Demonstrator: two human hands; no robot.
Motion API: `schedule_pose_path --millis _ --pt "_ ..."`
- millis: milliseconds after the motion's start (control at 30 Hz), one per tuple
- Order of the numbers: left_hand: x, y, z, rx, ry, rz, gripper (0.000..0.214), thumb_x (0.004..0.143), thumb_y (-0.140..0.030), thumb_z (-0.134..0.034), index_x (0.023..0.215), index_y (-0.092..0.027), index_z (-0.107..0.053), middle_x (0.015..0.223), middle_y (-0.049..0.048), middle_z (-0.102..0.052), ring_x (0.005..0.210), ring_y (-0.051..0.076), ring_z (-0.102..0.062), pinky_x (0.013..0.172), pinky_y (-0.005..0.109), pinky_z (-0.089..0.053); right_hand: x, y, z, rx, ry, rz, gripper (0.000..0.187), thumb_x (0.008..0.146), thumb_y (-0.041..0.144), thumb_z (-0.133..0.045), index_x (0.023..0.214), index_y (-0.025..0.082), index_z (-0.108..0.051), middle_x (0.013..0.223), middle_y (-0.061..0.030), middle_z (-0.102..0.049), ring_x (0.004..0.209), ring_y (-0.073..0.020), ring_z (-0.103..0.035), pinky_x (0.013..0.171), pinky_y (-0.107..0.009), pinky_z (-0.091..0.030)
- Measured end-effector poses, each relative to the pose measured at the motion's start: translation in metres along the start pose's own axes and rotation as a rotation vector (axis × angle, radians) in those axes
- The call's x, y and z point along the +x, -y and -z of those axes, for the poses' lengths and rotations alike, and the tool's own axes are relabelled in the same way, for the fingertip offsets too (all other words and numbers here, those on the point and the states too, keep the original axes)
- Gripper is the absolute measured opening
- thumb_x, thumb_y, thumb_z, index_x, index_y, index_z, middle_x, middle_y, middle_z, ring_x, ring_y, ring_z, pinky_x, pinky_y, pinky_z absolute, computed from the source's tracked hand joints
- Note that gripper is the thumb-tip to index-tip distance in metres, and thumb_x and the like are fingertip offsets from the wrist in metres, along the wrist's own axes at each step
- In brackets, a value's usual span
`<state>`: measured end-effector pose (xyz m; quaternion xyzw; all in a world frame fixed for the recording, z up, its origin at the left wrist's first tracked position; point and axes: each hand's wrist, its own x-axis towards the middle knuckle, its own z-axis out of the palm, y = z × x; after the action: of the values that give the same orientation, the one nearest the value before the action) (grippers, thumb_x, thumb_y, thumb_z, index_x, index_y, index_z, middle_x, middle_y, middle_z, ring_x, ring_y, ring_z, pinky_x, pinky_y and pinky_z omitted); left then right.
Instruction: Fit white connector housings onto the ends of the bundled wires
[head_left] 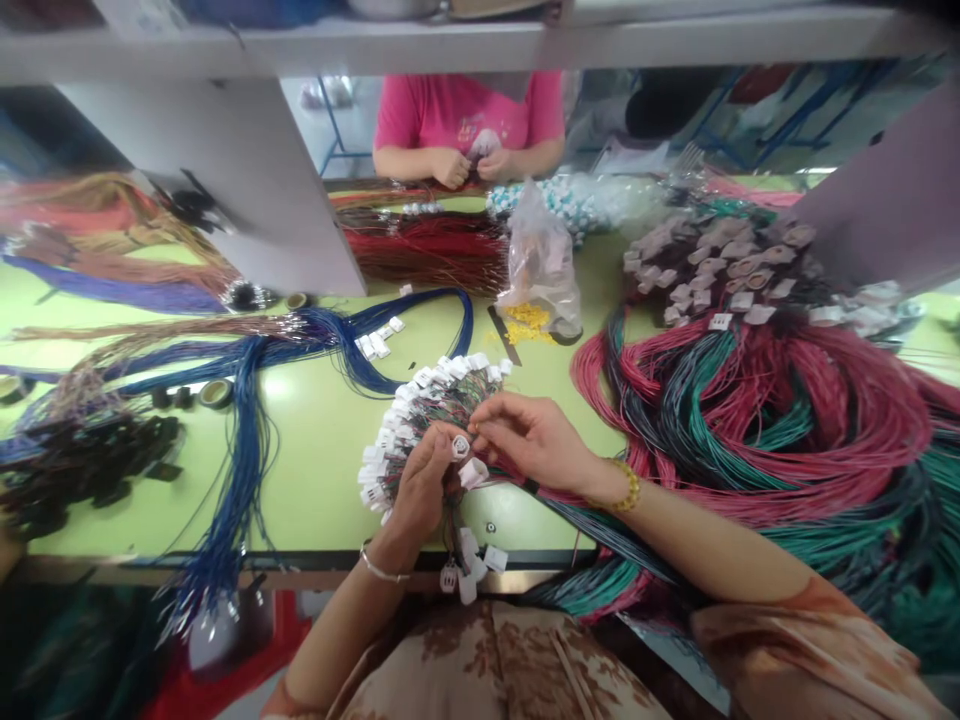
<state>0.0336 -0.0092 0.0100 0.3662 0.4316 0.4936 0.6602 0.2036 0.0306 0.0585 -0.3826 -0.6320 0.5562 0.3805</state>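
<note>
My left hand (421, 487) is closed round a thick bunch of thin wires tipped with small white plastic connectors (420, 405), which fan out above my fingers. Between thumb and forefinger it holds one white connector (460, 446). My right hand (529, 437) pinches a thin wire end right beside that connector. More white connectors (469, 570) dangle below my left wrist at the table's front edge.
A big coil of red, green and dark wires (757, 420) fills the right of the green table (315, 470). Blue wires (247, 400) trail left. A plastic bag with yellow bits (540, 270) stands behind. A person in pink (469, 125) works opposite.
</note>
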Motion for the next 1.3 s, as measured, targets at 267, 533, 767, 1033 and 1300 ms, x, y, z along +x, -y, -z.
schedule_pose_path --millis 267,533,767,1033,1300 --pt "0.000 -0.004 0.001 0.270 -0.027 -0.134 0.048 0.096 -0.064 -0.046 0.082 -0.022 -0.062 0.068 0.0000 -0.049 0.060 0.016 -0.042 0.057 0.030 -0.037 -0.003 -0.006 -0.006 -0.432 -0.040 0.517 0.012 0.096 0.012 -0.054 0.096 0.019 -0.065 0.082 -0.0043 -0.067 0.074 -0.0143 -0.063 0.069 -0.027 -0.053" --pt "-0.003 -0.007 -0.002 0.330 -0.104 -0.176 0.046 0.093 -0.067 -0.051 0.094 -0.021 -0.059 0.074 -0.0012 -0.051 0.067 0.016 -0.045 0.064 0.029 -0.040 -0.005 -0.011 -0.008 -0.492 -0.021 0.516 0.014 0.098 0.013 -0.050 0.097 0.019 -0.062 0.081 -0.0034 -0.066 0.073 -0.0137 -0.062 0.066 -0.026 -0.052" --pt "-0.003 -0.003 0.000 0.325 -0.087 -0.215 0.042 0.097 -0.060 -0.051 0.083 -0.021 -0.058 0.072 -0.0004 -0.053 0.067 0.015 -0.046 0.065 0.030 -0.041 -0.004 -0.011 -0.007 -0.489 -0.021 0.558 0.014 0.098 0.012 -0.049 0.095 0.020 -0.059 0.082 -0.0039 -0.064 0.075 -0.0149 -0.060 0.068 -0.027 -0.051" --pt "-0.002 -0.003 -0.003 0.401 -0.122 -0.265 0.048 0.094 -0.065 -0.051 0.079 -0.020 -0.059 0.071 -0.0006 -0.054 0.066 0.015 -0.046 0.066 0.029 -0.042 -0.007 -0.009 -0.006 -0.496 0.009 0.384 0.010 0.092 0.012 -0.050 0.091 0.021 -0.052 0.071 0.0030 -0.059 0.059 -0.0103 -0.051 0.058 -0.023 -0.041" --pt "-0.003 0.000 -0.007 0.453 -0.218 -0.346 0.049 0.094 -0.066 -0.049 0.074 -0.022 -0.054 0.072 -0.0003 -0.052 0.067 0.015 -0.048 0.068 0.031 -0.043 -0.015 -0.012 -0.010 -0.634 0.026 0.424 0.020 0.094 0.012 -0.047 0.111 0.021 -0.052 0.083 -0.0020 -0.070 0.061 -0.0121 -0.059 0.056 -0.023 -0.040"
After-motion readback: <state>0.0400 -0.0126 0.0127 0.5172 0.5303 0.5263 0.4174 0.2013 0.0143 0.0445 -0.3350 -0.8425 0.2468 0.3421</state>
